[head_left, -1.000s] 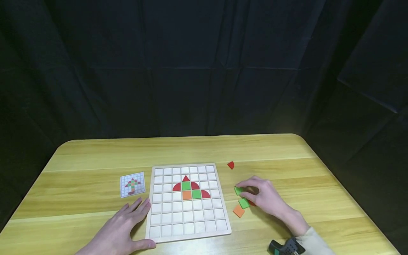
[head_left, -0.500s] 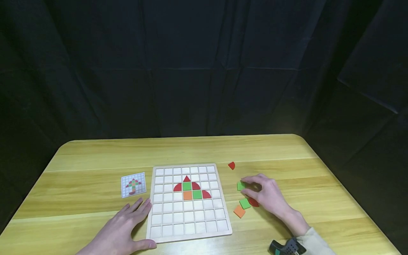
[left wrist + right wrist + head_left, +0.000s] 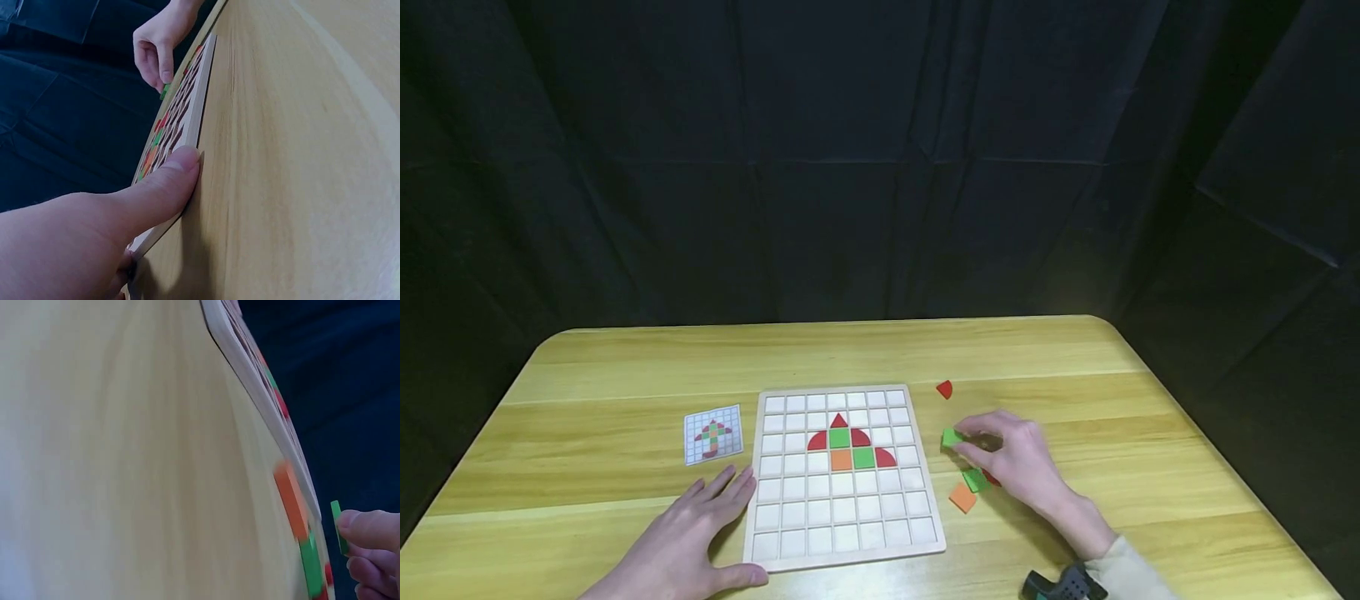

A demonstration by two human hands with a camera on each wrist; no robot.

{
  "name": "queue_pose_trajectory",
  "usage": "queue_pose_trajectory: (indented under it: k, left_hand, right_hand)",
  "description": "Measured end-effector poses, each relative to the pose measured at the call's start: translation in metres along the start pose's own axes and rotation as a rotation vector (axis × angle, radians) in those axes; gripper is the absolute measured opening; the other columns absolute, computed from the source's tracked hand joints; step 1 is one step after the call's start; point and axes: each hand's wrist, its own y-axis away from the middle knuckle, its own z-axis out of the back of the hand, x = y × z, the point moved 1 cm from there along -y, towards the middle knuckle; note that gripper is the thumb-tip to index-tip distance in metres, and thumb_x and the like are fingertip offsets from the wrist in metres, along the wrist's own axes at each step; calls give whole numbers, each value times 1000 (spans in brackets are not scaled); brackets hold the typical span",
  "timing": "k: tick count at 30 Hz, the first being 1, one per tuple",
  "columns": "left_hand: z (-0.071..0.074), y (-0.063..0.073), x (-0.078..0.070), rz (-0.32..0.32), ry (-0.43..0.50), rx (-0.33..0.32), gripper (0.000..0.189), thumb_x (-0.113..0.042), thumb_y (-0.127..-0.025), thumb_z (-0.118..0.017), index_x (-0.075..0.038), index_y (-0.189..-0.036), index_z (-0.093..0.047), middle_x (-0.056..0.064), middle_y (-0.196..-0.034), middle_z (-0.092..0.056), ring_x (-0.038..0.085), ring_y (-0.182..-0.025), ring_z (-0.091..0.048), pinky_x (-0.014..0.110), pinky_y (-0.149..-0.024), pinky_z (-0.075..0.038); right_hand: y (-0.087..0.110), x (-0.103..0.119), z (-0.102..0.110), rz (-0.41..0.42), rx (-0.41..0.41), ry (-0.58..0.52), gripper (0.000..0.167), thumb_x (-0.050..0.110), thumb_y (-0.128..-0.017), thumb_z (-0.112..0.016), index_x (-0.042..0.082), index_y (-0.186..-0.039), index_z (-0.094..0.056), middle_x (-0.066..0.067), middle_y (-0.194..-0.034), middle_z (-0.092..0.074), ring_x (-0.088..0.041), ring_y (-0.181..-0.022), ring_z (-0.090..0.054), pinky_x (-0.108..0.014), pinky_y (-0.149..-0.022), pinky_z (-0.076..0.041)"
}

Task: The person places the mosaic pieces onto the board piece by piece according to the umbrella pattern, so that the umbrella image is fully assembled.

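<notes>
Between thumb and fingers my right hand [image 3: 1021,460] pinches a green square tile [image 3: 950,438], just right of the white grid board [image 3: 842,533]; the right wrist view shows the tile [image 3: 339,528] held up on its edge, above the tabletop. My left hand [image 3: 677,537] rests at the board's lower left corner, fingers spread along the left side and thumb [image 3: 165,187] on the near edge. On the board sit a red triangle [image 3: 838,421], two green squares [image 3: 864,457], an orange square [image 3: 841,459] and red quarter-circle tiles [image 3: 885,457].
Right of the board lie an orange square [image 3: 962,497], another green square [image 3: 975,480] and a red piece partly hidden by my right hand. A red quarter-circle [image 3: 945,389] lies farther back. Left of the board is a printed pattern card [image 3: 713,433]. A dark curtain [image 3: 850,167] hangs behind the table.
My right hand lifts the green tile and moves it left toward the board, away from the other loose pieces. The left hand and the board stay in place.
</notes>
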Motion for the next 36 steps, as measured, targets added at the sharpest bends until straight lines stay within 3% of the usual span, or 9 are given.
queue_pose_trajectory:
  k: [4,9,15,23,26,36]
  left_hand:
    - [0,0,1,-3,-1,-2,110,-80,-72,-64,-1,-147,-47,19,-153,-44,43,-140,-41,65,-106,-39]
    - [-1,0,1,6,3,0,110,-81,-72,-64,-2,-147,-48,20,-153,-44,43,-140,-42,65,-107,-38]
    - [0,0,1,15,13,14,111,-81,-71,-65,-2,-147,-47,22,-153,-43,44,-140,-42,65,-106,-38]
    - [-1,0,1,4,9,7,110,-80,-72,-64,-1,-147,-48,22,-153,-43,44,-140,-42,66,-106,-39]
    - [0,0,0,5,11,8,110,-80,-72,-65,-1,-146,-48,22,-153,-43,45,-139,-42,66,-105,-39]
    - [0,0,1,-10,1,8,110,-80,-73,-64,0,-146,-48,23,-152,-44,45,-139,-43,66,-105,-39]
  right_hand:
    - [-3,16,-11,79,4,-49,27,8,-69,-90,11,-93,-78,1,-89,-76,-15,-77,-70,-29,-62,-58]
    - [-9,38,-26,128,42,-92,25,10,-70,-90,11,-92,-78,1,-88,-76,-15,-79,-70,-32,-67,-58]
    - [-19,63,-45,104,128,-131,20,13,-77,-86,13,-96,-79,3,-90,-76,-13,-83,-67,-29,-71,-57]
    - [-27,84,-68,89,220,-165,19,17,-80,-85,12,-97,-79,2,-88,-74,-10,-75,-58,-17,-61,-46]
    - [-30,92,-76,99,230,-164,18,18,-80,-85,12,-96,-79,2,-88,-73,-10,-73,-57,-16,-59,-44]
    - [-38,108,-95,201,211,-153,17,18,-82,-84,10,-96,-78,1,-87,-73,-10,-79,-62,-16,-67,-51]
